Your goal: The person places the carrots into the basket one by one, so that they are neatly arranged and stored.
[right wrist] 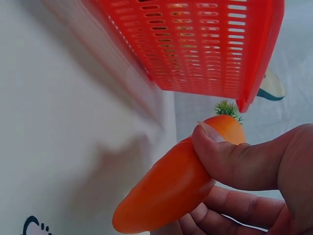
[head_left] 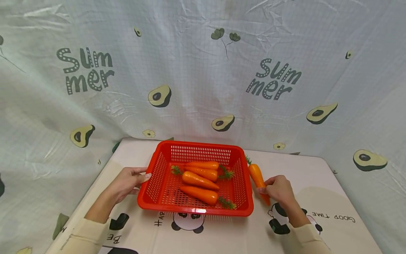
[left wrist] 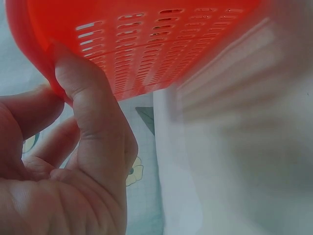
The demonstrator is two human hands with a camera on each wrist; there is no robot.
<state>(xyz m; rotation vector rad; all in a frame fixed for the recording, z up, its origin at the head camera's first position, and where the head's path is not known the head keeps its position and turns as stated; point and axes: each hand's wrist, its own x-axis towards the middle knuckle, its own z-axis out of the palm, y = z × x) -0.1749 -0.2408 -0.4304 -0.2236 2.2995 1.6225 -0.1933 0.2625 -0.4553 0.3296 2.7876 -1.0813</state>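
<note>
A red plastic basket (head_left: 195,211) with slotted walls stands mid-table, several orange carrots (head_left: 200,180) with green tufts lying inside. At its left rim my left hand (head_left: 127,183) pinches the edge between thumb and fingers; the left wrist view shows the thumb (left wrist: 90,103) against the outer wall. Right of the basket, my right hand (head_left: 280,190) grips another carrot (head_left: 256,175) near its tapered end, its green tuft pointing away toward the basket's far right corner. The right wrist view has the thumb (right wrist: 234,156) across this carrot (right wrist: 168,188), with fingers beneath.
The table wears a white cover (head_left: 219,234) printed with pandas and lettering. Behind it and at both sides hangs a pale curtain (head_left: 190,70) with avocado prints, close to the table's back edge.
</note>
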